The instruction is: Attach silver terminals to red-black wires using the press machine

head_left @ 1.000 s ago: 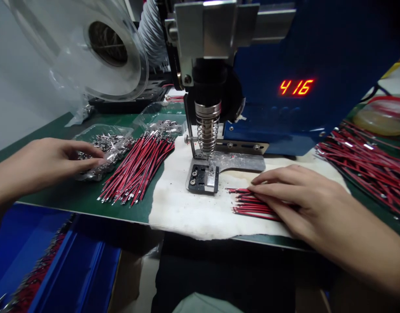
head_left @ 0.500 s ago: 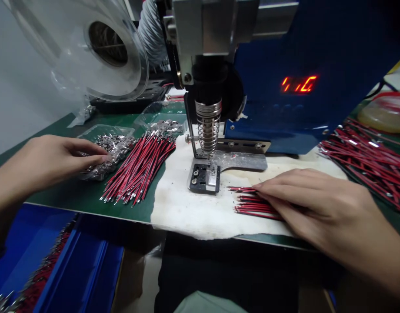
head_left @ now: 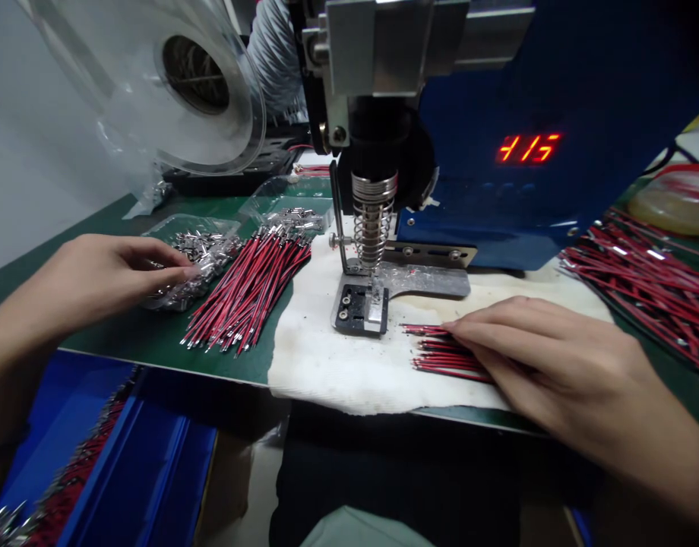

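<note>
Long axis left to right

Near right: red-and-black wires, leading left from under the right hand, pinched at the far edge. Farther left: left hand, nearly closed at metal terminals; hold too hidden to tell.

one view, worn on the head; it looks forward and down across the table, close up; it faces the blue machine, cropping its top
</note>
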`<state>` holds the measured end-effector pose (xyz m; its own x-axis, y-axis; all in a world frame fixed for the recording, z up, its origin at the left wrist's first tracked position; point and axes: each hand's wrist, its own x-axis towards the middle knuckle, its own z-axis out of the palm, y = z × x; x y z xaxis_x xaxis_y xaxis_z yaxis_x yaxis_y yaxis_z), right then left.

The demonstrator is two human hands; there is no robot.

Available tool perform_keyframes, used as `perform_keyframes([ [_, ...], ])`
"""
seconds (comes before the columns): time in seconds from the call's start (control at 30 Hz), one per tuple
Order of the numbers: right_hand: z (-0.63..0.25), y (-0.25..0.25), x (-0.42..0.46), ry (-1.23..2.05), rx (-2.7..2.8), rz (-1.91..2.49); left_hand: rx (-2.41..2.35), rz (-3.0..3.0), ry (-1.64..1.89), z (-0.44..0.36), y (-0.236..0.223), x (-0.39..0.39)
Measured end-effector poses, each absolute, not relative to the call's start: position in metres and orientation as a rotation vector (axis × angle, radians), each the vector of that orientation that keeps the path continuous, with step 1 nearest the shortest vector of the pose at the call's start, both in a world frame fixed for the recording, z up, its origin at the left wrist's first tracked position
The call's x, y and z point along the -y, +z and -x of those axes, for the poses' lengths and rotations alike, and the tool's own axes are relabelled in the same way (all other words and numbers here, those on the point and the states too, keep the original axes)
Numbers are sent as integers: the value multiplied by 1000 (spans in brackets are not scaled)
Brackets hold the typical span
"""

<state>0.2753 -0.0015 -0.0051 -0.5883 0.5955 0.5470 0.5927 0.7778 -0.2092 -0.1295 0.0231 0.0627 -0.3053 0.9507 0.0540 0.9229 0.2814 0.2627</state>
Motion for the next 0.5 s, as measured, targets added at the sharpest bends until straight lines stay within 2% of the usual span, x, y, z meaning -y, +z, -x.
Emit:
perform_keyframes([
  [0.23, -273, -4, 2, 17, 2382, 849, -2493, -1880, 655, 98, 68, -8],
  [0.5, -274, -7, 3, -16, 2361, 854, -1738, -2610, 565, 48, 47, 9],
])
